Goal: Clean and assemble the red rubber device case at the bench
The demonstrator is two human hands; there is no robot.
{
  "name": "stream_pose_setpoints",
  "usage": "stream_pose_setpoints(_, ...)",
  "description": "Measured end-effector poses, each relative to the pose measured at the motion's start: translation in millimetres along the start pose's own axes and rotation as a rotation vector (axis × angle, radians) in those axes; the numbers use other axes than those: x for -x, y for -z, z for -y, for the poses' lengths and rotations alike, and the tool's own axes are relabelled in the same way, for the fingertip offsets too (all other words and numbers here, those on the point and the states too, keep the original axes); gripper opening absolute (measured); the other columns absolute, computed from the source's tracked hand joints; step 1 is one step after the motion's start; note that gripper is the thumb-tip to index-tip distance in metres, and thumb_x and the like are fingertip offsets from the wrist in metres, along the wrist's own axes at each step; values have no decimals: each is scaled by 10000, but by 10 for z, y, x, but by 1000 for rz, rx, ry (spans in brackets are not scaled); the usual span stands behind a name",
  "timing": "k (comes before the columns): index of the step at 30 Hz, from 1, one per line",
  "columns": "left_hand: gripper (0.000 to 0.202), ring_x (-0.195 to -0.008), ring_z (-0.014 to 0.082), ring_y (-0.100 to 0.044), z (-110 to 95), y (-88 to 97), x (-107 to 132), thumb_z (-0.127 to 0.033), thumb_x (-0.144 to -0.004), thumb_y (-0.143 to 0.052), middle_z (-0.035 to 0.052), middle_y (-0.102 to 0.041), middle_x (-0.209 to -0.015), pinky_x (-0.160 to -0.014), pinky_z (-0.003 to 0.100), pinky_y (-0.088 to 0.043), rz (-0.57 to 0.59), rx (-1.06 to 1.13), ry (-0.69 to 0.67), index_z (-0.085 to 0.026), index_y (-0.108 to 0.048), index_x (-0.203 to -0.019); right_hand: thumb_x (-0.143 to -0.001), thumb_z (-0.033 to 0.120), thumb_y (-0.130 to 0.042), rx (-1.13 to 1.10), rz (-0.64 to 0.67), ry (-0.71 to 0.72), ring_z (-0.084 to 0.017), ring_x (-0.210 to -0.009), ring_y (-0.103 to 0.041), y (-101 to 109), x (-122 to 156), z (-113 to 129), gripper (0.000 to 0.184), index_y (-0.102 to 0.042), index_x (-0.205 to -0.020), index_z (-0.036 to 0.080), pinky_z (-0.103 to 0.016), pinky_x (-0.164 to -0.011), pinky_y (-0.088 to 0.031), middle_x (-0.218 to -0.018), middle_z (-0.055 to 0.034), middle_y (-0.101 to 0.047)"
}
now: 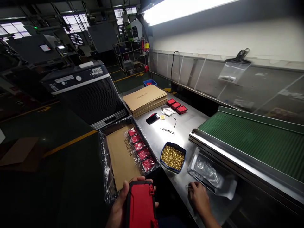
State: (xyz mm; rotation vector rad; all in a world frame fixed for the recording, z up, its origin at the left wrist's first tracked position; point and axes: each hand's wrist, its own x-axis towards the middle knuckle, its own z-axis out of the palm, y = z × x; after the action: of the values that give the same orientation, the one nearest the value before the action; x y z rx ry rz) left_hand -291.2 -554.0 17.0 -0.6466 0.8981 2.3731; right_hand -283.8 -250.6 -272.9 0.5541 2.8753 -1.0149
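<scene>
My left hand (120,202) is wrapped around a red-and-black plastic case (142,202), thumb on its left edge and fingertips showing on the right. The case is held up close at the bottom of the view, its flat red face towards me. My right hand (199,197) rests low over the metal table, fingers drawn together. A small shiny bit shows at its fingertips, too little to name. Just beyond that hand lies an open tray (193,174) with clear plastic bags (207,172). A blue bin of small gold-coloured metal parts (173,156) stands further up the table.
Left of the table is a plastic-lined box (102,148) with cardboard (118,158) and several wrapped red cases (139,146). Stacked cardboard sheets (144,96), a phone (153,118), a knife (167,130) and red cases (176,105) lie further back. A green conveyor (251,139) borders the right.
</scene>
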Motion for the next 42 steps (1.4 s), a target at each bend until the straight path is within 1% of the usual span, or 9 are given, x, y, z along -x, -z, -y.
stream_pose_setpoints(3, 560, -905, 367, -751, -4, 4, 5, -655, -823, -666, 135, -705, -1253, -758, 408, -594, -19, -14, 2, -198, -674, -1146, -856, 483, -454, -210, 1, -17, -342, -951, -691, 144, 16, 364, 398, -676, -991, 182, -491, -864, -576, -975, -159, -726)
stream_pose_setpoints(6, 585, -899, 358, -761, -11, -35, 24, -637, -801, -712, 154, -726, -1225, -764, 405, -604, -84, -59, 33, -197, -656, -1183, -912, 586, -442, -411, 29, 24, -294, -981, -705, 428, 118, 943, 496, -656, -1101, 180, -434, -848, -607, -1046, -133, -735)
stream_pose_setpoints(8, 586, -926, 360, -758, -13, -79, 46, -636, -802, -714, 157, -736, -1201, -754, 400, -607, -111, -75, 33, -193, -655, -1180, -944, 562, -470, -507, 71, 116, -244, -1014, -689, 712, 240, 1381, 434, -691, -1094, 220, -378, -911, -591, -1061, -84, -726)
stream_pose_setpoints(11, 565, -950, 369, -750, -13, -127, 80, -648, -848, -641, 146, -718, -1240, -747, 404, -612, -119, -107, 20, -187, -659, -1176, -942, 451, -582, -726, 90, 285, -189, -864, -681, 1151, 454, 1952, 286, -721, -1097, 256, -294, -790, -593, -918, -46, -692)
stream_pose_setpoints(15, 495, -935, 339, -747, 1, -119, 102, -610, -892, -595, 119, -697, -1283, -852, 438, -606, -58, -60, 47, -206, -677, -1165, -823, 382, -778, -998, 126, 147, -141, -723, -674, 1465, 680, 2358, 328, -666, -1109, 269, -204, -632, -587, -840, -7, -690)
stream_pose_setpoints(22, 442, -1162, 337, -662, -18, -139, 114, -561, -918, -585, 108, -719, -1224, -990, 384, -541, 99, -27, -27, -191, -714, -1124, -768, 414, -830, -971, 128, 111, -163, -727, -724, 1490, 854, 2498, 260, -728, -951, 260, -198, -646, -616, -834, -22, -767)
stream_pose_setpoints(28, 485, -1087, 298, -666, -26, -151, 144, -599, -929, -527, 110, -692, -1230, -937, 339, -547, 85, -146, -62, -196, -689, -1146, -783, 339, -823, -783, 47, 350, -170, -713, -753, 1503, 835, 2481, 198, -739, -948, 269, -177, -617, -619, -825, -7, -795)
stream_pose_setpoints(34, 518, -997, 249, -639, -1, -107, 132, -622, -941, -483, 97, -678, -1109, -899, 331, -521, 130, -174, -33, -202, -649, -1195, -759, 445, -817, -765, 20, 162, -166, -733, -724, 1562, 922, 2567, 215, -745, -883, 285, -198, -653, -588, -807, 10, -777)
stream_pose_setpoints(42, 524, -1028, 248, -647, 30, -83, 144, -668, -895, -537, 74, -659, -1217, -889, 315, -515, 89, -289, -68, -237, -635, -1177, -744, 479, -816, -720, -4, 137, -143, -681, -689, 1577, 960, 2609, 200, -745, -811, 305, -204, -625, -538, -749, 32, -755)
